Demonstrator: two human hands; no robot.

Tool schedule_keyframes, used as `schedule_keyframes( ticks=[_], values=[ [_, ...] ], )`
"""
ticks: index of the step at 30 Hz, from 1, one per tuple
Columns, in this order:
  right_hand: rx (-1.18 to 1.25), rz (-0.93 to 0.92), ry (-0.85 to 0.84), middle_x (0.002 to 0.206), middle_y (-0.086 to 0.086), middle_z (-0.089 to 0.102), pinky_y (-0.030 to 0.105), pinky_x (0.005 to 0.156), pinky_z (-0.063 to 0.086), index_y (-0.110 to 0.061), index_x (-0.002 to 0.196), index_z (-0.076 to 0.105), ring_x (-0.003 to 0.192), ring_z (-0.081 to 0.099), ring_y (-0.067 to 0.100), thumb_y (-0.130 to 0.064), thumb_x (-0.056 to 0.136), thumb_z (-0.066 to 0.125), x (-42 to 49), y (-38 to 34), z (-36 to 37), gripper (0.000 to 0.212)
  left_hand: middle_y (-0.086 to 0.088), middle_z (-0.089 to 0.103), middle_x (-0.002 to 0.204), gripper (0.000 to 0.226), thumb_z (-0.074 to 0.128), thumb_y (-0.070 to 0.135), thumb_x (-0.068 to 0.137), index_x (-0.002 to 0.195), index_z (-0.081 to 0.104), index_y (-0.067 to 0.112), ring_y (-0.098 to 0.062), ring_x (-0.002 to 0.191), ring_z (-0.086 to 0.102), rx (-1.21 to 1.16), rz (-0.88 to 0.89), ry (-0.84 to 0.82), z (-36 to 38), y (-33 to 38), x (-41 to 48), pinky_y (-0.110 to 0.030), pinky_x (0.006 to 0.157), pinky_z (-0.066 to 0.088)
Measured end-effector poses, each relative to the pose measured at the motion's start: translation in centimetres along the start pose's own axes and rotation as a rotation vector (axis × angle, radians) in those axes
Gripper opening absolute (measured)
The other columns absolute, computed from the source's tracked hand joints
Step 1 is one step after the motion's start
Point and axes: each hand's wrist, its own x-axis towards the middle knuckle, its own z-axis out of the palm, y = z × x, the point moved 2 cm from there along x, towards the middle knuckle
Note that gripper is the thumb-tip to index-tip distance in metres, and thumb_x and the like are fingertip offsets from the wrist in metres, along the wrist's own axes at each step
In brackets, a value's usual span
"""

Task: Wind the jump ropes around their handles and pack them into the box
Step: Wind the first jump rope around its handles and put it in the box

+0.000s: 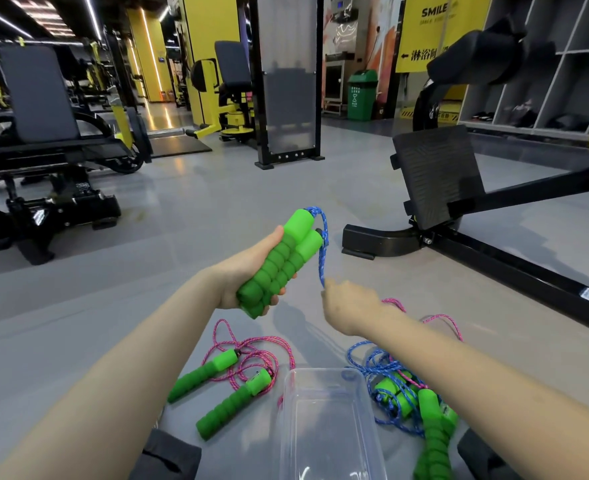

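Observation:
My left hand (248, 271) grips two green foam handles (279, 261) held side by side, tips pointing up and away. A blue rope (322, 251) comes out of their tops and drops to my right hand (352, 303), which pinches it just right of the handles. On the floor below lies a pink rope (251, 355) with two green handles (217, 393), loose and unwound. A clear plastic box (327, 427) stands open in front of me. Right of the box, tangled blue rope (386, 379) lies over more green handles (431, 420).
A black weight bench frame (494, 265) with a ribbed footplate (435, 174) stands on the grey floor to the right. Gym machines (44, 150) fill the left and back. Some pink rope (442, 320) trails past my right wrist.

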Motion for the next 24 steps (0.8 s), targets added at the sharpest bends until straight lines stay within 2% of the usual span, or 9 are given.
schedule_keyframes(
  ticks=[2, 5, 9, 13, 15, 18, 20, 22, 24],
  values=[
    [-0.062, -0.076, -0.099, 0.126, 0.018, 0.055, 0.031, 0.081, 0.041, -0.003, 0.119, 0.047, 0.112, 0.055, 0.034, -0.011, 0.097, 0.035, -0.4, -1.0, -0.4, 0.027, -0.009, 0.056, 0.074, 0.074, 0.03, 0.079, 0.081, 0.1, 0.06, 0.014, -0.02, 0.055, 0.052, 0.118, 0.002, 0.081, 0.3, -0.1, 0.2, -0.022, 0.053, 0.041],
    [-0.074, -0.211, -0.148, 0.104, 0.019, 0.058, 0.03, 0.069, 0.036, -0.004, 0.095, 0.051, 0.087, 0.051, 0.033, -0.01, 0.093, 0.038, -0.7, -1.1, -2.5, 0.015, -0.008, 0.058, 0.077, 0.072, 0.027, 0.078, 0.082, 0.104, 0.058, 0.018, -0.019, 0.058, 0.053, 0.363, 0.008, 0.175, -0.3, -0.7, 0.3, -0.023, 0.056, 0.042],
    [0.055, -0.353, -0.071, 0.085, 0.019, 0.059, 0.031, 0.065, 0.036, 0.002, 0.093, 0.06, 0.077, 0.048, 0.03, -0.013, 0.089, 0.044, -1.1, -0.4, -4.9, 0.022, -0.008, 0.06, 0.082, 0.077, 0.029, 0.082, 0.078, 0.108, 0.06, 0.019, -0.019, 0.06, 0.056, 0.495, 0.016, 0.153, -1.1, -1.0, 0.3, -0.021, 0.057, 0.045],
    [0.167, -0.391, 0.044, 0.054, -0.001, 0.044, 0.028, 0.054, 0.032, -0.009, 0.085, 0.069, 0.05, 0.04, 0.009, -0.015, 0.084, 0.052, -1.2, 0.4, -6.4, 0.018, -0.006, 0.062, 0.082, 0.072, 0.034, 0.083, 0.076, 0.104, 0.06, 0.022, -0.017, 0.061, 0.058, 0.663, 0.039, 0.117, -0.5, -0.4, 0.2, -0.021, 0.054, 0.044],
    [0.32, -0.392, 0.109, 0.054, -0.002, 0.044, 0.026, 0.053, 0.032, -0.016, 0.074, 0.067, 0.049, 0.037, 0.006, -0.01, 0.079, 0.054, -1.1, 1.2, -7.2, 0.016, -0.004, 0.063, 0.08, 0.074, 0.036, 0.083, 0.075, 0.102, 0.062, 0.019, -0.016, 0.061, 0.058, 0.708, 0.02, 0.054, 0.0, -0.4, 0.0, -0.019, 0.052, 0.044],
    [0.648, -0.381, 0.134, 0.061, 0.002, 0.049, 0.023, 0.055, 0.034, -0.021, 0.065, 0.063, 0.057, 0.039, 0.009, 0.0, 0.079, 0.052, -0.9, 2.5, -8.0, 0.027, -0.002, 0.062, 0.077, 0.072, 0.037, 0.082, 0.072, 0.094, 0.064, 0.018, -0.013, 0.055, 0.056, 0.668, -0.001, -0.09, 0.6, -0.5, -0.4, -0.018, 0.052, 0.045],
    [0.814, -0.335, 0.104, 0.054, -0.004, 0.047, 0.018, 0.049, 0.03, -0.017, 0.066, 0.068, 0.054, 0.036, 0.009, 0.002, 0.081, 0.049, -0.7, 3.4, -7.8, 0.031, -0.003, 0.062, 0.077, 0.071, 0.037, 0.081, 0.068, 0.09, 0.064, 0.018, -0.014, 0.056, 0.056, 0.597, -0.01, -0.173, 0.8, -0.5, -0.6, -0.022, 0.057, 0.046],
    [0.956, -0.292, 0.066, 0.051, -0.005, 0.048, 0.023, 0.051, 0.029, -0.018, 0.068, 0.074, 0.053, 0.035, 0.011, 0.001, 0.08, 0.048, -0.5, 4.3, -7.4, 0.033, -0.004, 0.062, 0.077, 0.073, 0.038, 0.08, 0.07, 0.091, 0.065, 0.016, -0.016, 0.058, 0.056, 0.531, -0.017, -0.249, 1.0, -0.3, -0.9, -0.024, 0.058, 0.047],
    [1.097, -0.262, -0.013, 0.065, 0.005, 0.058, 0.025, 0.058, 0.036, -0.02, 0.073, 0.077, 0.062, 0.046, 0.014, 0.002, 0.081, 0.046, -0.4, 5.0, -6.9, 0.039, -0.005, 0.062, 0.074, 0.074, 0.038, 0.079, 0.074, 0.093, 0.065, 0.013, -0.017, 0.057, 0.056, 0.462, -0.013, -0.312, 1.3, -0.1, -1.2, -0.023, 0.055, 0.046]
  ],
)
